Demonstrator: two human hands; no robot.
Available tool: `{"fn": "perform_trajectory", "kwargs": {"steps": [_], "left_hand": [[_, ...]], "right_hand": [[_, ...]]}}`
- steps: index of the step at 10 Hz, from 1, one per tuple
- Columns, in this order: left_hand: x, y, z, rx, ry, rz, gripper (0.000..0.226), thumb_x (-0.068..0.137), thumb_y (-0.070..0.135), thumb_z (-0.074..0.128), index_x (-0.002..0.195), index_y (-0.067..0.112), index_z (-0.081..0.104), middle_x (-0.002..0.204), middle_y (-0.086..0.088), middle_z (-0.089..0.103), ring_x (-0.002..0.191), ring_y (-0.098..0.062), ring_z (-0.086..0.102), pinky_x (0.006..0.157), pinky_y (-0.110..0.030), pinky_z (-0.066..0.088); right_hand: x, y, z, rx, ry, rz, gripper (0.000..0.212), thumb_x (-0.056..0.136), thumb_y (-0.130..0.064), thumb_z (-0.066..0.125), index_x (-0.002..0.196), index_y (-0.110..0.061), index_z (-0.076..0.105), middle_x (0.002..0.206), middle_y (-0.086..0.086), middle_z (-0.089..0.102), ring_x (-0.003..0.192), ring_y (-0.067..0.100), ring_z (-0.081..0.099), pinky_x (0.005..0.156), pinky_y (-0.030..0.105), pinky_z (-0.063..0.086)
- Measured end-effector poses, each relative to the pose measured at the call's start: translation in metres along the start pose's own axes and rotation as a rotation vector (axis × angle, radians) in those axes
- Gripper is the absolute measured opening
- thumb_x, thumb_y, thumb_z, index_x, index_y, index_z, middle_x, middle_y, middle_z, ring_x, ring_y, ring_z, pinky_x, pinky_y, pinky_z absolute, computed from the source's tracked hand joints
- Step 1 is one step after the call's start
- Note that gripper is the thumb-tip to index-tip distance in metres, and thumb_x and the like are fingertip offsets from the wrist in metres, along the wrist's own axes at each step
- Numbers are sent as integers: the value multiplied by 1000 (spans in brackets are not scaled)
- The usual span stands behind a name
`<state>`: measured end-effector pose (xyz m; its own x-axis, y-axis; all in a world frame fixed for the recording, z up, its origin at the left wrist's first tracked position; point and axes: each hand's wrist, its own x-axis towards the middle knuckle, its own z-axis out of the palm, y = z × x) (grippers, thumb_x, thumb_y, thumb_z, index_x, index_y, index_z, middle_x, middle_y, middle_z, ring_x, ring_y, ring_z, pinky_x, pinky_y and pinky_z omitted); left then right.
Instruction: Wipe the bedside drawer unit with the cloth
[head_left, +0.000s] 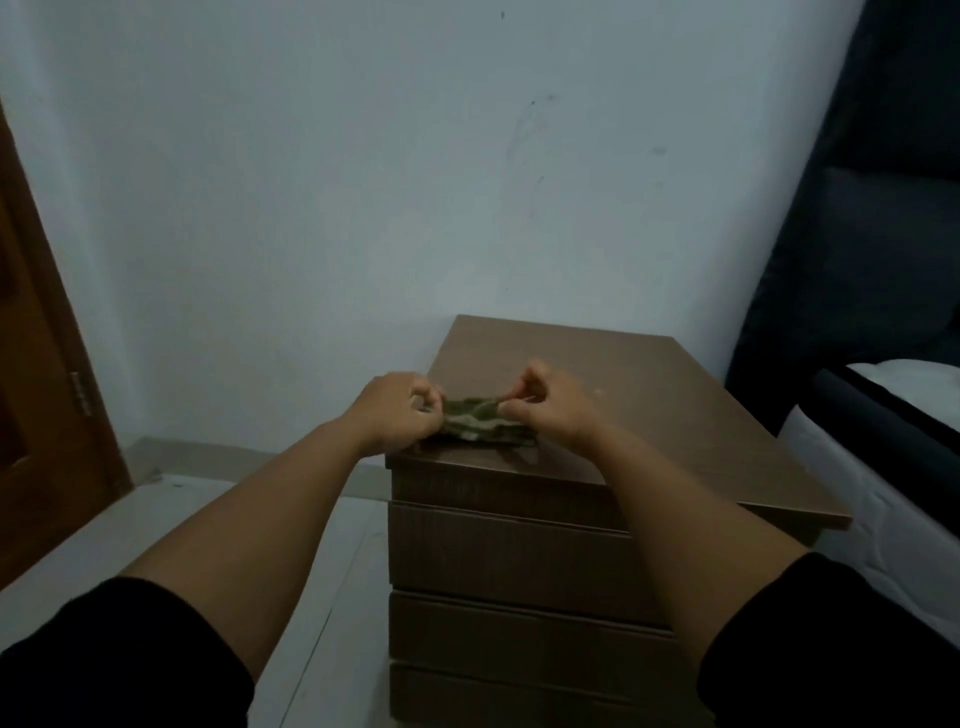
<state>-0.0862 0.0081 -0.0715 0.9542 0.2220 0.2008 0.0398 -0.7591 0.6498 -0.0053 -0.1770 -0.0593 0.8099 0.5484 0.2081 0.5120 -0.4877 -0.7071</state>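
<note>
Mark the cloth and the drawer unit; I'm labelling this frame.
cloth (480, 423), head view, middle of the fabric between the hands.
drawer unit (613, 395), head view, bare part of its top.

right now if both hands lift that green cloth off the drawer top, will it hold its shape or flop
Probably flop: the small olive-green fabric cloth already lies bunched and creased between the left hand and right hand. It looks thin, so likely light. On the smooth brown wooden drawer unit top it should slide easily when pushed, though it may crumple rather than move flat.
</note>
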Motion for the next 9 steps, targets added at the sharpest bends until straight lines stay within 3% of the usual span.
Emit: {"fn": "perform_trajectory", "kwargs": {"steps": [1,2,3,4,5,7,8,9], "left_hand": [[-4,-7,0,-151,64,30,28,78,36,46,79,15,65,105,-5,64,102,-27,58,86,-40,46],[4,-6,9,68,47,47,40,101,34,28,129,23,55,136,-5,54,119,-23,50,94,-34,41],[3,-6,16,343,-89,47,51,100,46,16,141,29,40,145,-4,46,130,-24,44,105,-41,36],[1,-6,21,589,-171,40,50,102,43,15,149,30,21,158,9,20,147,-15,16,113,-49,24],[3,-7,20,638,-190,24,50,102,40,13,151,31,15,159,11,13,148,-16,10,114,-52,19],[-1,8,22,651,-192,-73,49,102,38,18,150,28,20,160,7,15,148,-21,9,115,-57,11],[-8,16,24,434,29,-88,48,100,36,29,147,26,31,158,4,22,147,-20,14,114,-52,17],[-53,21,54,-101,461,28,39,98,24,38,136,22,48,147,5,42,136,-14,37,112,-41,33]], "right_hand": [[2,8,5,25,75,-6,15,89,-35,60,95,-23,54,108,8,63,102,27,61,87,41,54],[-3,4,13,-111,-35,-34,43,100,-35,41,142,-24,42,150,5,39,139,24,35,114,41,29],[-9,2,23,-181,-174,-45,51,102,-35,34,151,-25,24,160,0,17,149,19,12,120,35,10],[-11,3,40,-338,-189,4,51,104,-34,24,152,-17,22,161,2,14,150,20,8,121,36,8],[-19,-1,50,-530,-151,36,51,104,-35,19,152,-19,20,161,-1,12,150,19,8,119,48,7],[-17,-10,39,-598,-270,90,52,104,-37,20,153,-22,16,162,-2,7,150,20,4,117,55,3],[-22,-10,38,-442,-111,72,52,103,-38,27,152,-23,20,161,-2,12,150,18,5,119,49,2],[-62,0,55,-121,346,-53,45,101,-27,39,145,-22,37,157,-6,24,148,10,14,121,33,11]]}}
